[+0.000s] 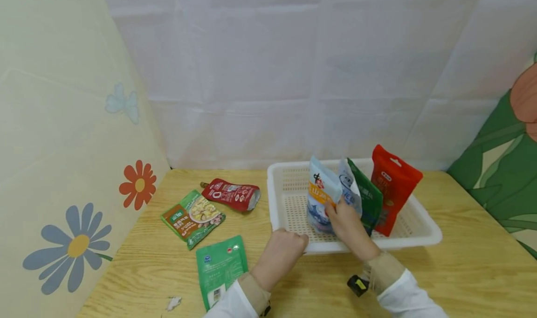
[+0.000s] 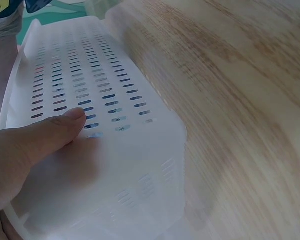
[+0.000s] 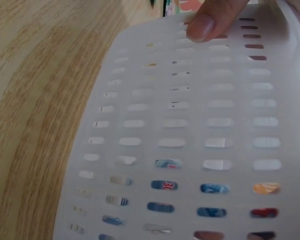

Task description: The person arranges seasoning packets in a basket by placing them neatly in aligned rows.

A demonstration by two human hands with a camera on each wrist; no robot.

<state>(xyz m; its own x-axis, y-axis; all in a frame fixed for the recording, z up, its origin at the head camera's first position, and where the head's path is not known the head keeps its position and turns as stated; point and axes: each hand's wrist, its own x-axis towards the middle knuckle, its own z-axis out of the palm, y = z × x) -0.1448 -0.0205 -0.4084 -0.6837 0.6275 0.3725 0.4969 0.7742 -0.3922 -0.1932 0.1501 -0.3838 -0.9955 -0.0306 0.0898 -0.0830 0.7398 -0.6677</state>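
A white plastic basket [image 1: 289, 246] with slotted walls stands on the table. My left hand [image 1: 286, 249] grips its rim at the near left corner, and in the left wrist view the thumb [image 2: 65, 125] presses against the outer wall. Inside the basket, my right hand [image 1: 347, 221] holds a light blue and orange food pouch [image 1: 320, 197] by its right edge; some of its fingers are hidden. To the right of that pouch stand a white and blue pouch [image 1: 349, 183], a dark green pouch [image 1: 369, 197] and a red pouch [image 1: 392, 187], leaning in a row.
Left of the basket lie a dark red spouted pouch [image 1: 230, 194], a green and brown food packet [image 1: 193, 219] and a green pouch [image 1: 221, 266] on the wooden table [image 1: 142, 271]. A white cloth [image 1: 260, 75] hangs behind, with patterned cloths at both sides.
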